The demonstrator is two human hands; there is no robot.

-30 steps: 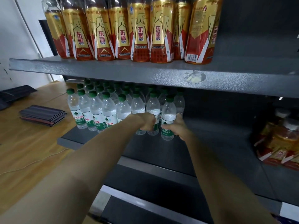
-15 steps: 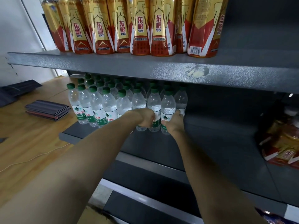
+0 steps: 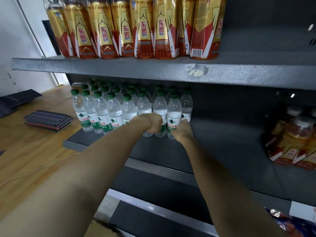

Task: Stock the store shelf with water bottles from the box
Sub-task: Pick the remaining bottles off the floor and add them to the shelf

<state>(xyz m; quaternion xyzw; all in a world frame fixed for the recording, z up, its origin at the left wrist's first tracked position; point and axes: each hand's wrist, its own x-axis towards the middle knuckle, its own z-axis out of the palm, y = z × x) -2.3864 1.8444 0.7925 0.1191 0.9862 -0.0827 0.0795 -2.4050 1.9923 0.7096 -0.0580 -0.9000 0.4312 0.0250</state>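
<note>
The left hand (image 3: pixel 153 122) grips one water bottle (image 3: pixel 144 108) on the shelf (image 3: pixel 213 142). The right hand (image 3: pixel 182 130) curls round its neighbour (image 3: pixel 174 113), two along.

White wall (image 3: pixel 20 31) meets wooden floor (image 3: pixel 34 151) beside grey shelving (image 3: pixel 119 69).

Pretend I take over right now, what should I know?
Left hand: curled round a water bottle in the front row.
Right hand: gripping the end bottle low down.
Both bottles stand upright on the middle shelf, at the right end of the water bottles.
Done: several rows of water are stocked.
Left: let go, fill the bare shelf space to the right. The box is not in view.
</note>
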